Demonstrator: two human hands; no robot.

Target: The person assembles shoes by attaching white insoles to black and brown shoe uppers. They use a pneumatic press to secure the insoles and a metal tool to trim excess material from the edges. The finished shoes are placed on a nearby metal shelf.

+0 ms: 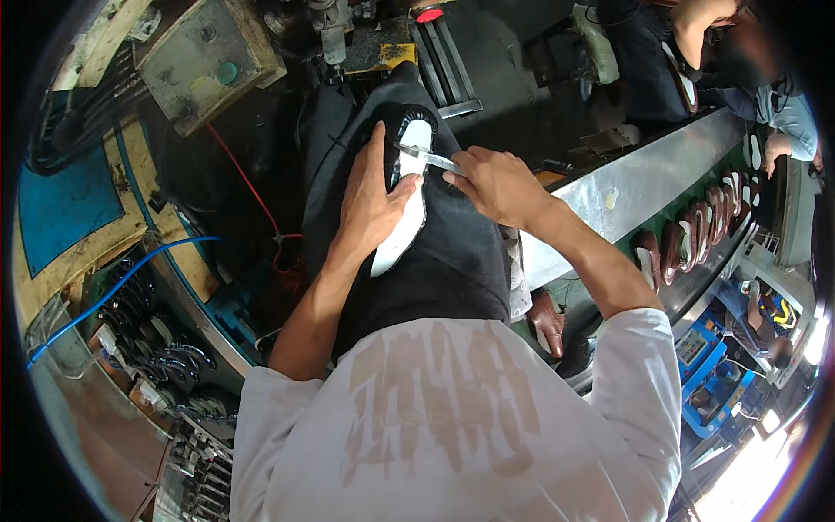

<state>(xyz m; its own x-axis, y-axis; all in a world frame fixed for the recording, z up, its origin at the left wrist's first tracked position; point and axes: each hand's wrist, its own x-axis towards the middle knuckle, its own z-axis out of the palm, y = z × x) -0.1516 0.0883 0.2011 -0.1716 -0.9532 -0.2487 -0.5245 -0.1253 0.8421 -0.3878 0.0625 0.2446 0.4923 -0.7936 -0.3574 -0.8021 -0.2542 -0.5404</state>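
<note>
On my lap lies a black shoe upper with its white bottom (403, 237) turned up, its toe pointing away from me and its black edge gathered in pleats there. My left hand (372, 198) is closed around its left side, thumb pressed on the white surface. In my right hand (500, 184) is a slim, flat metal hand tool (442, 163). Its far end rests across the white bottom near the toe; whether it is a blade or a jaw, I cannot make out.
A metal-edged bench (600, 204) runs along my right, with rows of brown shoes (687, 237) beyond it. One brown shoe (546, 322) is by my right hip. Black shoes (165, 348) fill a rack at left. Machinery (330, 30) stands ahead; other people sit at upper right.
</note>
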